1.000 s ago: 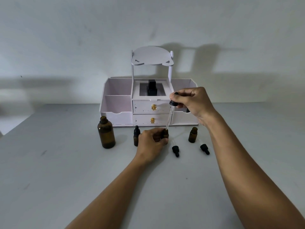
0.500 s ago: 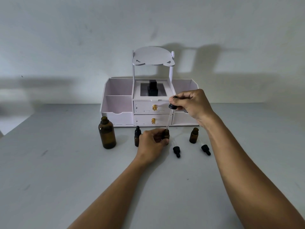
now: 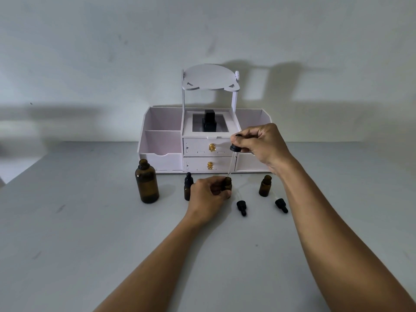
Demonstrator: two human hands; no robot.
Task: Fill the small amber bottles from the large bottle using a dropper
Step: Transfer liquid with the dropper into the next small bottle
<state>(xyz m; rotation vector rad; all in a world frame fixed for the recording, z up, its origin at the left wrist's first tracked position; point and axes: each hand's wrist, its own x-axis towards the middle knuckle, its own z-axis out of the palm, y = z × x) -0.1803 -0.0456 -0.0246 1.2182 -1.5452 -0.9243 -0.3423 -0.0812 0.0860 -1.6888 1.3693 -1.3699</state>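
My right hand [image 3: 261, 144] pinches the black bulb of a glass dropper [image 3: 233, 158], whose tip points down into the mouth of a small amber bottle [image 3: 227, 183]. My left hand [image 3: 209, 194] grips that small bottle on the table, hiding most of it. The large amber bottle [image 3: 146, 181] stands open at the left. A capped small bottle [image 3: 188, 186] is just left of my left hand. Another open small bottle [image 3: 265, 185] stands to the right. Two loose black dropper caps [image 3: 241, 207] [image 3: 281, 205] lie in front.
A white desk organiser [image 3: 162, 152] with two drawers, side compartments and a raised shelf stands behind the bottles against the wall. A black bottle [image 3: 209, 123] sits in its middle recess. The grey table [image 3: 90, 244] stretches toward me.
My right hand has lowered the dropper a little, bringing its tip closer into the small bottle's mouth. My left hand has stayed on the bottle.
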